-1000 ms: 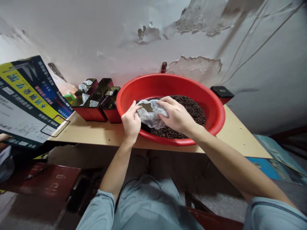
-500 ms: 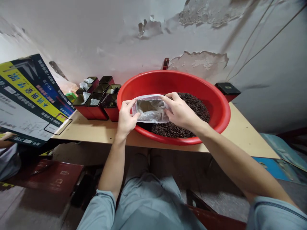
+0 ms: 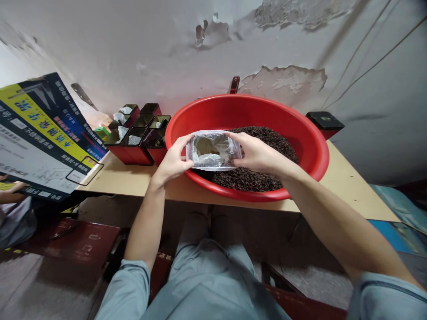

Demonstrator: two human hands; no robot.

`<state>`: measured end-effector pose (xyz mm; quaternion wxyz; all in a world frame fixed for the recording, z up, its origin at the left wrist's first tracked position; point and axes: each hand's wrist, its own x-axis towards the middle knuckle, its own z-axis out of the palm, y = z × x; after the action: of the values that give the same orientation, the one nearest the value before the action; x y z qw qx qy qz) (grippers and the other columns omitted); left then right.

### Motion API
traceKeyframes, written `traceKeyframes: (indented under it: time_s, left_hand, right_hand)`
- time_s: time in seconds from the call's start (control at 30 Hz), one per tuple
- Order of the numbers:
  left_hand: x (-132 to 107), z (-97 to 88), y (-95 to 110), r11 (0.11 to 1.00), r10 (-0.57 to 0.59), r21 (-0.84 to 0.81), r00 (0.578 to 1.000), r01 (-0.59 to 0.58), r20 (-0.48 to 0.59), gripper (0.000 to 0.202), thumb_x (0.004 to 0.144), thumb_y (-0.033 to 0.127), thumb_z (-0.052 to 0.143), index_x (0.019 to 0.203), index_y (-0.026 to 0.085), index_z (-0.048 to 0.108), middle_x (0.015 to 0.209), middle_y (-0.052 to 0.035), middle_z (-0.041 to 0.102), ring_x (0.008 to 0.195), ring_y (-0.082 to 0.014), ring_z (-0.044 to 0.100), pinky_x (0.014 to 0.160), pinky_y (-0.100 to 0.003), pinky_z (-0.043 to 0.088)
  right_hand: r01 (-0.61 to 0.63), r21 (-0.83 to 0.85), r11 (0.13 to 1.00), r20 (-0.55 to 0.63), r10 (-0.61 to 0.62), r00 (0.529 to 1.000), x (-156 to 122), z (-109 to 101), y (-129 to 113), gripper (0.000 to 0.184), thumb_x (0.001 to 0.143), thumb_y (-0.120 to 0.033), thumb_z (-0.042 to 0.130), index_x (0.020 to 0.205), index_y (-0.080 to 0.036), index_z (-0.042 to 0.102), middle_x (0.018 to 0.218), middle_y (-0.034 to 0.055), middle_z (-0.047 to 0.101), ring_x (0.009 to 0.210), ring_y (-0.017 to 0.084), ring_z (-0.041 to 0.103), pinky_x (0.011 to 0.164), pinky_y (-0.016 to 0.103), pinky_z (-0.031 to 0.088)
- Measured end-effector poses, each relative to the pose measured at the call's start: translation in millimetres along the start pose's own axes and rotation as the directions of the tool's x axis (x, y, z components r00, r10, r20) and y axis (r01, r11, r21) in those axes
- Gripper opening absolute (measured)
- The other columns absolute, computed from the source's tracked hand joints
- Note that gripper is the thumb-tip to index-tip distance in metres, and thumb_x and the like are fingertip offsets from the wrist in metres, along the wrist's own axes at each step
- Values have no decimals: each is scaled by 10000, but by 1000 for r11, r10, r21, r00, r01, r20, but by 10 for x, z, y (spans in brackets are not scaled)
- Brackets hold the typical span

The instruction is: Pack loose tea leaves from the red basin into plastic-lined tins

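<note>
Between my two hands a clear plastic bag (image 3: 213, 162) is held with its mouth spread into a rough rectangle, over the near left part of a red basin (image 3: 180, 120). Through the mouth a brownish-gold inside shows; I cannot tell whether a tin is under the plastic. My left hand (image 3: 175, 160) grips the bag's left end, thumb at the near edge. On the right end, my right hand (image 3: 258, 153) has its fingers on the far edge and its thumb near the front. Dark, dry loose tea leaves (image 3: 256, 180) lie heaped in the basin.
Several open dark-red tins (image 3: 130, 153), some with plastic inside, stand left of the basin on the wooden table (image 3: 353, 178). A closed dark tin (image 3: 323, 122) sits at its right. A printed cardboard box (image 3: 43, 146) leans at the left, with a person's hand (image 3: 13, 193) below it.
The bag's mouth has been pulled wider and squarer. My left hand has shifted slightly left and my right hand slightly right along the bag; the view has turned a little.
</note>
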<state>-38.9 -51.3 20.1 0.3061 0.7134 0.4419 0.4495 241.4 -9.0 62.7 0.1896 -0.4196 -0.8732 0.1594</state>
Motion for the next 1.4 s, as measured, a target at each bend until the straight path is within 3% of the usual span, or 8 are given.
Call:
traceKeyframes:
  time_s: [0.13, 0.37, 0.5, 0.83, 0.97, 1.07, 1.17, 1.4]
  left_hand:
    - [103, -54, 0, 999, -14, 48, 1000, 13, 20, 863, 670, 135, 668, 1523, 203, 556, 1624, -153, 494, 1496, -372, 504, 985, -407, 653]
    - [264, -45, -262, 992, -21, -122, 989, 3, -143, 814, 576, 150, 672, 1389, 166, 685, 1501, -125, 659, 1450, -341, 577, 1300, -520, 387]
    - [329, -1, -340, 975, -145, -199, 960, 97, -242, 759, 549, 146, 639, 1303, 116, 724, 1386, -150, 720, 1330, -352, 659, 1192, -523, 513]
    - [213, -2, -250, 974, -100, -208, 994, 91, -32, 867, 594, 153, 698, 1453, 145, 578, 1564, -158, 569, 1495, -352, 517, 1299, -506, 376]
    - [221, 71, -295, 998, -56, -42, 996, 53, -69, 965, 581, 156, 818, 1497, 180, 519, 1576, -162, 510, 1531, -367, 459, 1318, -533, 328]
    - [263, 121, -299, 1000, -14, 15, 994, 16, -105, 979, 572, 165, 868, 1484, 177, 514, 1496, -158, 554, 1477, -370, 505, 1286, -550, 376]
    - [291, 152, -284, 1000, 11, 20, 992, -9, -127, 929, 582, 170, 870, 1449, 170, 537, 1442, -147, 585, 1403, -352, 567, 1264, -532, 406]
    - [279, 213, -243, 997, 1, 74, 981, 14, -192, 891, 565, 178, 880, 1402, 154, 573, 1411, -143, 576, 1389, -353, 563, 1266, -502, 398]
  right_hand:
    - [8, 41, 999, -21, -7, 1000, 141, -26, 112, 911, 690, -219, 854, 1561, -240, 587, 1262, 113, 672, 1162, 320, 674, 1101, 485, 551]
    - [-1, 335, 942, -84, 31, 996, 281, 154, 301, 845, 723, -299, 888, 1527, -262, 628, 1339, 102, 673, 1195, 275, 684, 1124, 482, 556]
    - [-28, 519, 855, -121, 105, 987, 316, 250, 356, 813, 716, -294, 898, 1486, -201, 656, 1399, 120, 712, 1206, 282, 701, 1097, 503, 572]
    - [-87, 742, 664, 132, -17, 991, 350, 234, 397, 768, 682, -351, 877, 1401, -160, 684, 1402, 159, 724, 1277, 302, 697, 1107, 462, 581]
    - [-70, 540, 839, 105, 15, 994, 266, 42, 456, 866, 757, -358, 841, 1561, -222, 548, 1518, 139, 650, 1310, 296, 682, 1062, 460, 608]
    - [-141, 68, 988, 93, 134, 987, 124, -145, 640, 657, 857, -289, 765, 1496, -249, 615, 1438, 123, 707, 1239, 301, 717, 1041, 466, 605]
    - [-234, -284, 930, 241, 305, 921, -58, -184, 835, 333, 882, -123, 665, 1194, -169, 774, 1149, 147, 810, 1064, 328, 774, 991, 463, 599]
    - [-331, -283, 900, 266, 405, 875, -252, -30, 936, 396, 830, -9, 594, 1171, -169, 717, 1112, 115, 807, 993, 266, 777, 874, 352, 596]
